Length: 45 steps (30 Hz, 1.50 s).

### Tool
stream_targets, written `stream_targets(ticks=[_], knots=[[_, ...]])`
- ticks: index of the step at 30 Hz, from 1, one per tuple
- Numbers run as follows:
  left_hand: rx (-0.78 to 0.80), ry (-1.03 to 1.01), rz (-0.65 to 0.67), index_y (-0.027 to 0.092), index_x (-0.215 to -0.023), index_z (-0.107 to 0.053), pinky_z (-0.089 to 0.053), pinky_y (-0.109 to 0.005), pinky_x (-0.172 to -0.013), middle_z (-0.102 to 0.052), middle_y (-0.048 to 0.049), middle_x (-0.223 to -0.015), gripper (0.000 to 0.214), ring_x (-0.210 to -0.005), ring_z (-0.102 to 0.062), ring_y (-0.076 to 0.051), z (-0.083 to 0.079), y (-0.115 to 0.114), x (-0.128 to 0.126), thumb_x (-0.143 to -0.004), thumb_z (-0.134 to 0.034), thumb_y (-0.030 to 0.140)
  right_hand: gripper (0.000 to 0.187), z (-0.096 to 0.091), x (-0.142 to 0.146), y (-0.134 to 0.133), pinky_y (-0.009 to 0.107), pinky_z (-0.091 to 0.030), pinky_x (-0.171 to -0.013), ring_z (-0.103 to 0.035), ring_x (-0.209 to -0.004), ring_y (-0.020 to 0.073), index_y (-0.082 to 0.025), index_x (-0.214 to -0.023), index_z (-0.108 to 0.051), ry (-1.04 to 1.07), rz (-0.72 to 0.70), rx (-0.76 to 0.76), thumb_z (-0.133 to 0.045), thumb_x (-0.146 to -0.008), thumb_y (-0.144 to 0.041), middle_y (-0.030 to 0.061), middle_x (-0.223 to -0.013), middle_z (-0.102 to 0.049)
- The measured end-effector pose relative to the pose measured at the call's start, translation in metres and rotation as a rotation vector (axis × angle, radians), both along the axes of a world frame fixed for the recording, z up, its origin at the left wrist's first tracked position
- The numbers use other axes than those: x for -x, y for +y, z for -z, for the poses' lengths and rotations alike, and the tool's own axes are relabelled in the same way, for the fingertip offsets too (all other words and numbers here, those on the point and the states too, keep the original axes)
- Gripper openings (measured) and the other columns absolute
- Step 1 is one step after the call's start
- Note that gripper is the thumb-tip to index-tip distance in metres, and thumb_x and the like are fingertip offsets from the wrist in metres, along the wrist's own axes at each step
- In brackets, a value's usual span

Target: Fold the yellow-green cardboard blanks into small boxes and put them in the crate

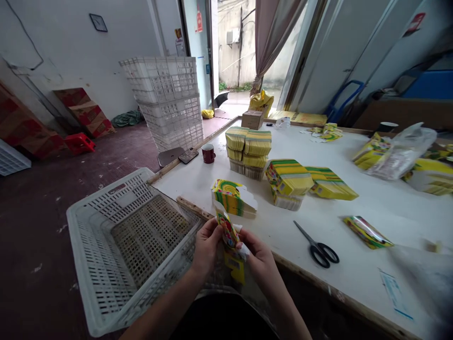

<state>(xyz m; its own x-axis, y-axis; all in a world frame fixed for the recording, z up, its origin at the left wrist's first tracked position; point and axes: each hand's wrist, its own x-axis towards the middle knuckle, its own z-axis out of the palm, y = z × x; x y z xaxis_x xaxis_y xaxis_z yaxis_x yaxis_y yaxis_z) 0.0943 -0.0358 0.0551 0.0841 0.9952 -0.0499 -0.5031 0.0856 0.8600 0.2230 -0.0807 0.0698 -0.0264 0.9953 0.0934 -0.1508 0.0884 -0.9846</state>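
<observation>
"Dial over your view, twelve straight up. What's biggest?"

"The white surface [279, 226], spreading from my centre out past three o'clock. Then a stack of white crates [170, 101] between ten and eleven, and an open-topped white basket [99, 226] between seven and eight, down beside the surface's left edge."

"Next size down?"

"I get a tall pile of yellow cartons [249, 151] close to centre, between one and two. A lower pile [288, 182] sits toward three, with a slanting row of cartons [331, 183] just beyond it. Short of those, at six and near centre, stands a smaller bundle [231, 198] with white flaps sticking out. Black-handled scissors [316, 248] lie well apart between four and five, blades pointing back toward centre."

"And the hands?"

"Both at six, narrow, thumbs closed toward fingers. The left hand [208, 238] pinches one side of a printed carton [228, 229]; the right hand [256, 250] grips its other side, at the white flaps. The carton is tilted, held at the surface's near edge, just below the bundle. A yellow piece [235, 269] shows underneath; I can't tell if it belongs to that carton."

"Anything smaller?"

"A dark red mug [208, 154] near centre, between ten and eleven."
</observation>
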Motion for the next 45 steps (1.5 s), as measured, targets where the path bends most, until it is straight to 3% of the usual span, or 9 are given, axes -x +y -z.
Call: stream_targets(ticks=[12, 25, 28, 31, 35, 38, 40, 42, 45], knots=[[0.0, 0.02, 0.02, 0.018, -0.093, -0.074, -0.052, -0.025, -0.072, -0.076, -0.0025, -0.088, 0.027, -0.075, -0.067, -0.016, -0.011, -0.006, 0.001, -0.073, -0.077, 0.035, 0.042, -0.006, 0.002, -0.008, 0.04, -0.051, -0.091, -0.066, -0.102, 0.0274, -0.024, -0.113, -0.071, 0.084, 0.041, 0.04, -0.068, -0.08, -0.05, 0.0063, -0.107, -0.073], [-0.055, 0.081, 0.024, 0.015, -0.079, -0.068, -0.049, -0.022, -0.068, -0.071, -0.0009, -0.076, 0.022, -0.07, -0.061, -0.013, -0.008, -0.008, -0.001, -0.078, -0.072, 0.037, 0.024, 0.004, -0.005, -0.003, 0.029, -0.052, -0.065, -0.066, -0.074, 0.0226, -0.018, -0.089, -0.074, -0.298, 0.268, -0.112, -0.054, -0.086, -0.03, 0.004, -0.08, -0.074], [-0.164, 0.145, 0.04, 0.018, -0.11, -0.063, -0.05, -0.029, -0.085, -0.07, -0.0068, -0.106, 0.035, -0.094, -0.064, -0.019, -0.026, -0.001, 0.017, -0.083, -0.065, 0.042, 0.023, -0.001, -0.016, -0.004, 0.027, -0.051, -0.065, -0.067, -0.074, 0.0206, -0.018, -0.091, -0.074, -0.431, 0.213, -0.182, -0.052, -0.086, -0.02, 0.0041, -0.081, -0.074], [-0.413, 0.424, 0.089, 0.019, -0.128, -0.052, -0.045, -0.037, -0.097, -0.06, -0.0128, -0.127, 0.054, -0.113, -0.058, -0.026, -0.055, 0.008, 0.049, -0.084, -0.061, 0.049, 0.029, -0.009, -0.022, -0.006, 0.026, -0.05, -0.065, -0.064, -0.073, 0.0185, -0.02, -0.097, -0.074, -0.649, 0.11, -0.357, -0.052, -0.083, -0.008, 0.0037, -0.079, -0.071], [-0.462, 0.901, 0.438, 0.018, -0.132, -0.05, -0.037, -0.045, -0.107, -0.056, -0.0148, -0.134, 0.076, -0.126, -0.049, -0.034, -0.082, 0.013, 0.075, -0.069, -0.076, 0.05, 0.031, -0.02, -0.014, -0.006, 0.029, -0.047, -0.066, -0.057, -0.074, 0.0185, -0.023, -0.104, -0.071, -0.914, 0.059, -0.645, -0.051, -0.088, -0.006, 0.0041, -0.08, -0.068], [-0.409, 1.065, 0.675, 0.018, -0.132, -0.048, -0.041, -0.047, -0.103, -0.058, -0.0131, -0.13, 0.096, -0.12, -0.053, -0.035, -0.073, 0.007, 0.072, -0.049, -0.088, 0.042, 0.016, -0.021, -0.004, -0.006, 0.038, -0.046, -0.081, -0.054, -0.082, 0.0202, -0.025, -0.099, -0.069, -1.011, 0.067, -0.808, -0.06, -0.089, -0.018, 0.0033, -0.085, -0.066], [-0.399, 1.013, 0.732, 0.02, -0.129, -0.047, -0.047, -0.043, -0.097, -0.061, -0.0083, -0.121, 0.086, -0.109, -0.059, -0.03, -0.057, 0.0, 0.065, -0.054, -0.085, 0.034, 0.019, -0.017, -0.002, -0.006, 0.045, -0.039, -0.099, -0.054, -0.098, 0.0228, -0.028, -0.102, -0.068, -1.008, 0.075, -0.839, -0.059, -0.089, -0.018, 0.0041, -0.098, -0.064], [-0.375, 0.962, 0.643, 0.02, -0.126, -0.043, -0.05, -0.037, -0.092, -0.062, -0.0049, -0.114, 0.07, -0.102, -0.061, -0.024, -0.041, -0.007, 0.059, -0.064, -0.075, 0.023, 0.034, -0.009, -0.003, -0.007, 0.051, -0.029, -0.11, -0.046, -0.12, 0.0269, -0.03, -0.119, -0.06, -0.926, 0.149, -0.755, -0.056, -0.089, -0.016, 0.0077, -0.124, -0.054], [-0.376, 1.042, 0.422, 0.019, -0.129, -0.034, -0.05, -0.037, -0.09, -0.06, -0.0073, -0.116, 0.069, -0.103, -0.06, -0.023, -0.024, -0.016, 0.056, -0.069, -0.067, 0.017, 0.066, 0.006, -0.003, -0.006, 0.054, -0.028, -0.112, -0.028, -0.139, 0.0315, -0.026, -0.147, -0.028, -0.6, 0.301, -0.466, -0.058, -0.088, -0.026, 0.014, -0.148, -0.031]])
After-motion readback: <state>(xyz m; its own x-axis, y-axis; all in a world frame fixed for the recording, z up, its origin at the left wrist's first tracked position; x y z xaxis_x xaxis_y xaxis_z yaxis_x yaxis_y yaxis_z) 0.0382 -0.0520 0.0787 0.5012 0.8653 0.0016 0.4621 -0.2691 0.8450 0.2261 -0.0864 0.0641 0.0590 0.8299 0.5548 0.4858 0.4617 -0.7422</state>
